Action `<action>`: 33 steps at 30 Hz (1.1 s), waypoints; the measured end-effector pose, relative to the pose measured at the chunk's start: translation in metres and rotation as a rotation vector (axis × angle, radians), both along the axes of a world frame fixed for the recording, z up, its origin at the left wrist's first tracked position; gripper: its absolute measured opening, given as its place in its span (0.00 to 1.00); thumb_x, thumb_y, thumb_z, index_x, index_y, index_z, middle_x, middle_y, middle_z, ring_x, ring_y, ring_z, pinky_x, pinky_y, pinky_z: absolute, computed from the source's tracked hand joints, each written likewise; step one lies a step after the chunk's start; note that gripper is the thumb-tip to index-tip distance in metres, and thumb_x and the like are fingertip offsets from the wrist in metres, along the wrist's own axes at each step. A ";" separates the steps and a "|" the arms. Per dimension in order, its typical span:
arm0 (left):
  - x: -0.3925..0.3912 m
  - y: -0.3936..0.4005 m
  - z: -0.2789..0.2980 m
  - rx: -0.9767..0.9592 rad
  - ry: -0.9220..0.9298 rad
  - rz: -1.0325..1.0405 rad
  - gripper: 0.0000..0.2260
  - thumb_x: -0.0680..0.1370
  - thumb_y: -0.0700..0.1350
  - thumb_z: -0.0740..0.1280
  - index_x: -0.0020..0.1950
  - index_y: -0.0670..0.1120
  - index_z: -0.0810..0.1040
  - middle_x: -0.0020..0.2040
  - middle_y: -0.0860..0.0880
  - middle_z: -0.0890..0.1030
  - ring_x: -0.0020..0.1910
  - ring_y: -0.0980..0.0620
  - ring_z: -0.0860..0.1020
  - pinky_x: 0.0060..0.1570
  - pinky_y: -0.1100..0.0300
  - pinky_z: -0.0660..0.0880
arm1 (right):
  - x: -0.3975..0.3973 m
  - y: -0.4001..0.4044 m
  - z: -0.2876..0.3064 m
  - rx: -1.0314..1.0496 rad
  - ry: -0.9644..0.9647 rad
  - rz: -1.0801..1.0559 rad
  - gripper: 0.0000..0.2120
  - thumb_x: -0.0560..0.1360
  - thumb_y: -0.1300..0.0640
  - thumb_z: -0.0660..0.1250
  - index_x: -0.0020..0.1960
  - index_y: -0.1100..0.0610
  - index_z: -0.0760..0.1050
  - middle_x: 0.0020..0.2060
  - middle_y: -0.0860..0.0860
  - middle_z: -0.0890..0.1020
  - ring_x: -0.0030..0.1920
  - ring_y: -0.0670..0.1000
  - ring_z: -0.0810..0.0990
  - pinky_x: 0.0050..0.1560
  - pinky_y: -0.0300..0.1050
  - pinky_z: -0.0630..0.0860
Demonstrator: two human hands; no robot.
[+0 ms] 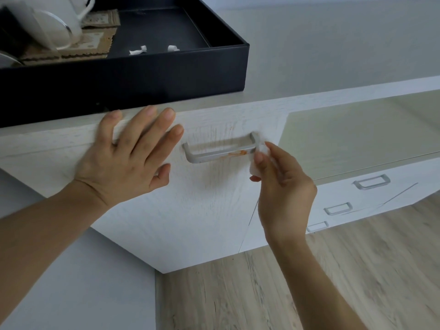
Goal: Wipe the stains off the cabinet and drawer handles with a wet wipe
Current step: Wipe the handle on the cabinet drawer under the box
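Right hand (283, 184) pinches wet wipe (258, 160) beside stained (orange) handle (221, 151); left hand (128, 156) lies open, flat on drawer front (209, 198).

Centre frame: a silver drawer handle (220, 148) on a pale wood-grain drawer front (204, 194), with an orange stain (238, 152) on the bar toward its right end. The right hand (282, 186) pinches a white wet wipe (258, 160) between thumb and fingers, the wipe touching the handle's right end. The left hand (128, 151), fingers spread, lies flat on the drawer front just left of the handle. Upper left: a black tray (147, 75) on the table (333, 55), holding white cups. Lower right: three further silver handles on the neighbouring cabinet fronts.
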State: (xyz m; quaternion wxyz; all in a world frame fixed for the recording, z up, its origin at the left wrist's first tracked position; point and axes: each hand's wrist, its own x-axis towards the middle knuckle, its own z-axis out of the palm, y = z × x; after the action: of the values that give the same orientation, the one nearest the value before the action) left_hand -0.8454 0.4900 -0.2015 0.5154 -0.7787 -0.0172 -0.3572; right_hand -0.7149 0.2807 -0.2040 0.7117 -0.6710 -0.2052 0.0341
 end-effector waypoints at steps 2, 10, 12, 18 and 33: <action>0.000 0.000 0.000 0.007 -0.003 0.005 0.34 0.77 0.55 0.58 0.76 0.36 0.55 0.77 0.35 0.50 0.76 0.37 0.50 0.63 0.40 0.59 | 0.001 0.004 0.001 0.051 0.026 -0.052 0.09 0.76 0.58 0.66 0.52 0.46 0.78 0.45 0.50 0.84 0.37 0.41 0.80 0.36 0.28 0.75; 0.001 0.000 0.000 0.020 -0.012 0.004 0.34 0.77 0.55 0.58 0.76 0.36 0.56 0.76 0.34 0.52 0.75 0.37 0.53 0.64 0.40 0.58 | -0.006 0.002 0.000 0.071 0.013 -0.148 0.10 0.74 0.58 0.69 0.49 0.43 0.79 0.44 0.45 0.84 0.45 0.39 0.82 0.50 0.39 0.79; 0.001 0.000 -0.001 0.017 -0.015 0.004 0.34 0.77 0.55 0.58 0.76 0.36 0.56 0.74 0.34 0.55 0.73 0.37 0.56 0.64 0.40 0.58 | -0.003 0.003 0.003 0.117 0.091 -0.149 0.08 0.74 0.58 0.69 0.48 0.44 0.80 0.47 0.46 0.83 0.48 0.39 0.81 0.53 0.40 0.79; 0.001 0.000 0.000 0.012 -0.010 0.004 0.34 0.77 0.55 0.58 0.76 0.36 0.55 0.75 0.34 0.53 0.70 0.38 0.59 0.64 0.40 0.58 | -0.008 0.015 0.010 0.113 0.140 -0.116 0.06 0.75 0.56 0.67 0.47 0.45 0.80 0.51 0.51 0.82 0.50 0.44 0.81 0.56 0.38 0.77; 0.001 0.001 -0.001 0.015 -0.015 0.012 0.34 0.77 0.55 0.58 0.76 0.36 0.55 0.77 0.36 0.49 0.76 0.38 0.50 0.65 0.40 0.57 | -0.006 0.004 0.007 0.135 0.234 -0.091 0.03 0.72 0.58 0.72 0.42 0.50 0.83 0.46 0.55 0.84 0.46 0.48 0.83 0.52 0.44 0.80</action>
State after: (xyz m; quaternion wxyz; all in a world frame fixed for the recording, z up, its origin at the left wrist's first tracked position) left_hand -0.8447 0.4906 -0.2025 0.5231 -0.7722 -0.0229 -0.3600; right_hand -0.7209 0.2847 -0.1966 0.7752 -0.6215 -0.0918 0.0659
